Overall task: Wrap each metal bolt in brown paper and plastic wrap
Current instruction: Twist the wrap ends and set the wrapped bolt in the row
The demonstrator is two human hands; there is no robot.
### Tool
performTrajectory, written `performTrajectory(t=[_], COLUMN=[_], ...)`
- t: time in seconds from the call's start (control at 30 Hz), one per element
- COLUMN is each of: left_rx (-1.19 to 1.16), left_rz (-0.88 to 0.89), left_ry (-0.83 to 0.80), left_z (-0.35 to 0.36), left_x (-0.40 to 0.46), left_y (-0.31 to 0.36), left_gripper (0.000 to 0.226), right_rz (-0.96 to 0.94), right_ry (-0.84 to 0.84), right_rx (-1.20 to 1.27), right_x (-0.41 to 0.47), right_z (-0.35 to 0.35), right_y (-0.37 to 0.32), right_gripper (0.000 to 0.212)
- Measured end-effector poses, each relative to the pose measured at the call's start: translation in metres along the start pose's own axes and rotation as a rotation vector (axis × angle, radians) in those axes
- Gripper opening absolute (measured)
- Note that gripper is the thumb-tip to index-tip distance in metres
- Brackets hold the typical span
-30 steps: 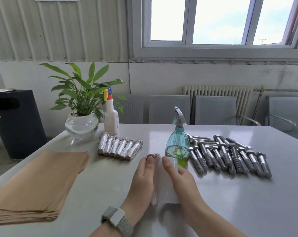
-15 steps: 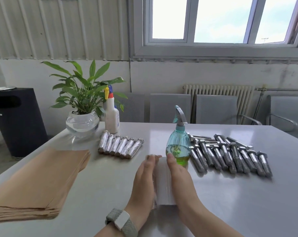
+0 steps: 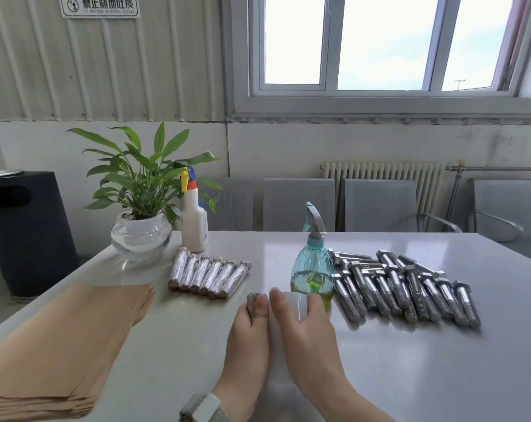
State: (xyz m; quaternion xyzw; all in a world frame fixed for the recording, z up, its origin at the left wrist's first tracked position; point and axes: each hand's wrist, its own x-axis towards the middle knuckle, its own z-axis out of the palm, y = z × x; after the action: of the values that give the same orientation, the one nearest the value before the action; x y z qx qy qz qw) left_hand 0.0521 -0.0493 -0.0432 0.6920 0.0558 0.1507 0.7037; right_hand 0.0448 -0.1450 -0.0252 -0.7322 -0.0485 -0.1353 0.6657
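Head view: both hands at six o'clock, left hand (image 3: 247, 339) pressing a wrapped bolt (image 3: 253, 300), right hand (image 3: 303, 333) gripping the white plastic-wrap roll (image 3: 294, 303); next, likely tearing film free.

Brown paper stack (image 3: 60, 339); silvery bolts (image 3: 410, 287); teal spray bottle (image 3: 312, 266), green liquid; grey table (image 3: 440, 360).

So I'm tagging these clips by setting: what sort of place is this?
Probably a waiting or break area in an industrial building, not a proper workshop. A row of metal bench seats stands by a radiator, the wall is corrugated metal panelling, and loose bolts lie on a plain table.
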Motion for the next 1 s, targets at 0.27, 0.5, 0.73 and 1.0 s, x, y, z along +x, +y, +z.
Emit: performTrajectory(t=[0.27,0.5,0.73,1.0], left_rx=[-0.245,-0.327,-0.542,-0.111], left_rz=[-0.124,-0.210,-0.373,0.094], left_ry=[-0.070,-0.153,-0.225,-0.096], left_z=[0.002,-0.001,-0.006,-0.004], left_x=[-0.004,-0.008,-0.005,-0.008], left_y=[0.011,0.016,0.014,0.012], left_gripper=[0.042,0.051,0.050,0.050], right_rz=[-0.167,-0.131,0.018,-0.002], right_ry=[0.029,0.004,-0.033,-0.009], right_rx=[-0.031,-0.050,-0.043,-0.039], right_x=[-0.003,0.002,0.008,0.000], right_z=[0.000,-0.002,-0.005,-0.002], right_y=[-0.003,0.000,0.009,0.000], right_gripper=[0.052,0.063,0.082,0.056])
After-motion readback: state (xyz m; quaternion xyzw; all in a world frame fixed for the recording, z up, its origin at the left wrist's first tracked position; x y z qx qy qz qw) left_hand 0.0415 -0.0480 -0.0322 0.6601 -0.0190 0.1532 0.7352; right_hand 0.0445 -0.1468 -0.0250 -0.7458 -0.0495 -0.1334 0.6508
